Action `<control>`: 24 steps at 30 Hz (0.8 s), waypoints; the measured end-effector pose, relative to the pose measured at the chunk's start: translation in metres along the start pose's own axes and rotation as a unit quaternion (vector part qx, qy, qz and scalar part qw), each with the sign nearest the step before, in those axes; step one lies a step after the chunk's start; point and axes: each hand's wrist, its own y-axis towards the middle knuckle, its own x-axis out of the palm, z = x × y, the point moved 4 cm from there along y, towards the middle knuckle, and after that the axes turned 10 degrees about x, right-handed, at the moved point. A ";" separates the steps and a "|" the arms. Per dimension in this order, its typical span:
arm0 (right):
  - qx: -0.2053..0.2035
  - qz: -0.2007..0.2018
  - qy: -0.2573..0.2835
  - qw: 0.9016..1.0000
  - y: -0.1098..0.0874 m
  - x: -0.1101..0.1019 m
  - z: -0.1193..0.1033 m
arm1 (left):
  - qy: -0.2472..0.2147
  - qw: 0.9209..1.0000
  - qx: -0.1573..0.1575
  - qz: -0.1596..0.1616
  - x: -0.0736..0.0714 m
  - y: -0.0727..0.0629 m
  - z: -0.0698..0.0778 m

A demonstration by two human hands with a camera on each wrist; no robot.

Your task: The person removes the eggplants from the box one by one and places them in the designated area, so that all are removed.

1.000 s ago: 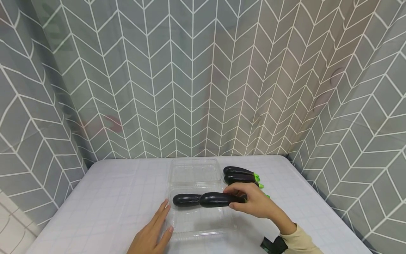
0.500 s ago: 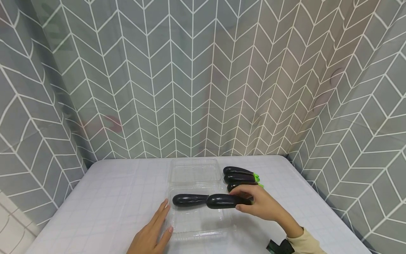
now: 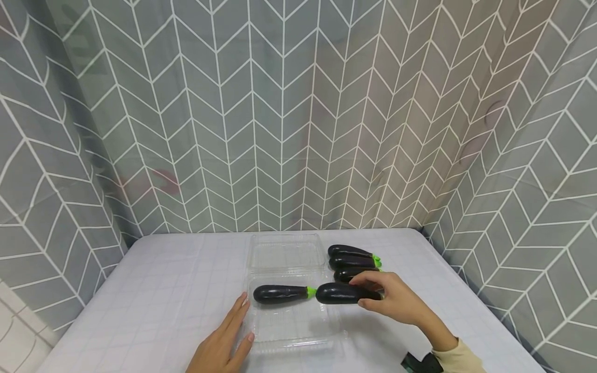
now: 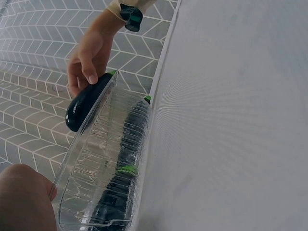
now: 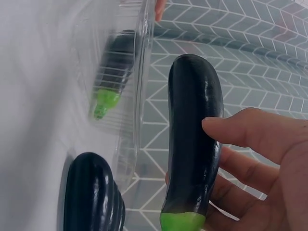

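Note:
My right hand point(image 3: 384, 299) grips a glossy dark eggplant point(image 3: 339, 293) near its stem end. Thumb and fingers wrap its sides in the right wrist view, with its green cap point(image 5: 183, 221) showing below. The held eggplant hangs over the right side of a clear plastic clamshell container point(image 3: 298, 326), whose lid point(image 3: 286, 252) lies folded back. Inside the container rests another eggplant point(image 3: 280, 294), green stem pointing right. My left hand point(image 3: 221, 336) touches the container's left side with fingers extended; in the left wrist view, part of that hand point(image 4: 26, 197) is beside the rim.
Three more eggplants point(image 3: 354, 262) lie in a row behind my right hand, stems to the right. A white cloth covers the table point(image 3: 186, 280). Grey herringbone curtains point(image 3: 298, 129) stand behind it and at both sides. A dark strap point(image 3: 422, 362) is at the right wrist.
My right hand has shifted to the right with the eggplant, uncovering the green stem of the one in the container. The left hand has stayed in place.

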 end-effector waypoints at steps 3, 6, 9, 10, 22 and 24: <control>-0.001 0.005 -0.003 1.000 -0.002 -0.001 0.003 | -0.002 1.000 -0.004 -0.006 0.001 0.000 0.000; 0.004 0.008 -0.006 1.000 -0.004 -0.003 0.006 | -0.001 1.000 -0.009 -0.012 0.001 -0.001 0.000; 0.013 0.009 -0.011 1.000 -0.007 -0.006 0.009 | -0.001 1.000 -0.012 -0.014 0.000 -0.001 0.001; 0.016 0.009 -0.013 1.000 -0.007 -0.007 0.011 | -0.001 1.000 -0.013 -0.014 0.000 -0.001 0.001; 0.021 0.015 -0.006 1.000 -0.019 -0.014 0.028 | -0.003 0.999 -0.028 -0.030 -0.001 0.001 0.001; 0.021 0.012 -0.001 1.000 -0.020 -0.014 0.031 | -0.002 0.999 -0.028 -0.029 -0.001 0.001 0.000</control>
